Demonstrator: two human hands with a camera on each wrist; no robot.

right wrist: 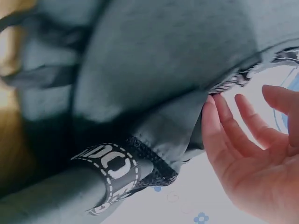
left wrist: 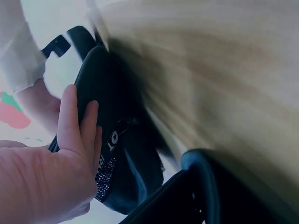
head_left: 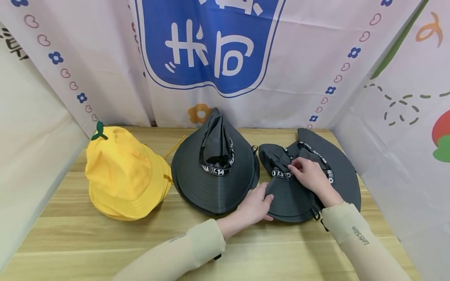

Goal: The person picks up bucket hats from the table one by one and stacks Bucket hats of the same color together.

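Observation:
A dark grey brimmed hat (head_left: 290,199) with a white-lettered band lies at the right of the table. Another wide dark brim (head_left: 342,175) with a similar band spreads out beside it. My left hand (head_left: 254,205) is at the hat's left brim edge; the left wrist view shows its fingers (left wrist: 70,121) lying straight along dark fabric. My right hand (head_left: 311,175) is over the crown, fingertips at the lettered band. In the right wrist view, its fingers (right wrist: 212,121) touch the fabric edge, with the thumb (right wrist: 278,99) held apart from them.
In the middle stand stacked dark hats (head_left: 216,191) with a pointed, dented crown. Stacked yellow hats (head_left: 119,168) with a green sprout on top stand at the left. The wooden table (head_left: 105,242) meets a printed cloth backdrop (head_left: 295,93) behind and white cloth sides.

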